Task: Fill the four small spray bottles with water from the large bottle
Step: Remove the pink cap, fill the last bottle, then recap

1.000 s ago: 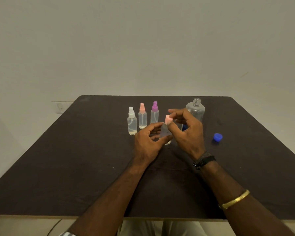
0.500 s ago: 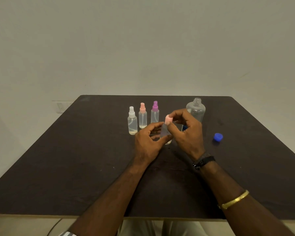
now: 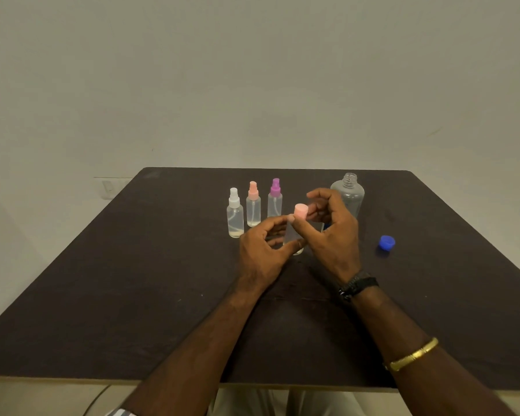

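Task near its end, judging by the layout; three small spray bottles in a row at the back of the dark table (image 3: 132,265), all capped, upright, each with liquid inside: white-topped bottle (image 3: 234,216), peach-topped bottle (image 3: 253,205), purple-topped bottle (image 3: 275,199); fourth small bottle (image 3: 294,238) upright on the table nearer in, between both hands; left hand (image 3: 263,253) wrapped around its clear body, fingers closed on it; right hand (image 3: 332,232) pinching the pink cap (image 3: 300,212) at the bottle's top, thumb and fingers tight on it; probably screwing the cap on or off, cannot tell which; fill level of this bottle hidden by fingers; large bottle (image 3: 348,195) open, standing just behind the right hand, looks nearly empty, faint view only; its blue cap (image 3: 386,243) loose on the table, well to the right; left to do, as a guess: finish the fourth bottle's cap, recap the large bottle
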Tool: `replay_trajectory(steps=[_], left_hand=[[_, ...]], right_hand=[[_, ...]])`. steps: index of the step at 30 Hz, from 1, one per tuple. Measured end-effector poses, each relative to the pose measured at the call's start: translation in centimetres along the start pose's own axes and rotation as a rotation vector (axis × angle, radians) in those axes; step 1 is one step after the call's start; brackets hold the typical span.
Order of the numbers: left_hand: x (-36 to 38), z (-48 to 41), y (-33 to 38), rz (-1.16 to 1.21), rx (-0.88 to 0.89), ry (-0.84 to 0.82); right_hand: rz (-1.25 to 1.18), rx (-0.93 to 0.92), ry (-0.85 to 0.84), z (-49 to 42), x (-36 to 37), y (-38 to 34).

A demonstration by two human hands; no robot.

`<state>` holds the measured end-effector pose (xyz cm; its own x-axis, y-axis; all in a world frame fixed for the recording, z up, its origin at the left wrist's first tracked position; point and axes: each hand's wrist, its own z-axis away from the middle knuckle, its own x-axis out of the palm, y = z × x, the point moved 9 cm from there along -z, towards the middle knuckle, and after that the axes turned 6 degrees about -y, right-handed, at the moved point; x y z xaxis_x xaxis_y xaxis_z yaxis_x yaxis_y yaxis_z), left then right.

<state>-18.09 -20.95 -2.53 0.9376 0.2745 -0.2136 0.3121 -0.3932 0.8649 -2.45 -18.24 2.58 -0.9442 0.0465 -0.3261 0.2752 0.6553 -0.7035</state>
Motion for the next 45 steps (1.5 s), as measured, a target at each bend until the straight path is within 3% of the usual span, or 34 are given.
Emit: replay_trajectory(steps=[20,31,45], left_hand=[[-0.1,0.0,-0.3,0.025,-0.021,-0.012],[-0.1,0.0,-0.4,-0.017,-0.028,-0.033],[-2.7,-0.6,-1.0,-0.004,-0.071,0.122]], right_hand=[[-0.032,0.082,-0.099,0.3,1.1,1.5],[-0.058,0.107,-0.066,0.5,1.2,1.8],[-0.062,0.145,-0.074,1.0,1.7,2.4]])
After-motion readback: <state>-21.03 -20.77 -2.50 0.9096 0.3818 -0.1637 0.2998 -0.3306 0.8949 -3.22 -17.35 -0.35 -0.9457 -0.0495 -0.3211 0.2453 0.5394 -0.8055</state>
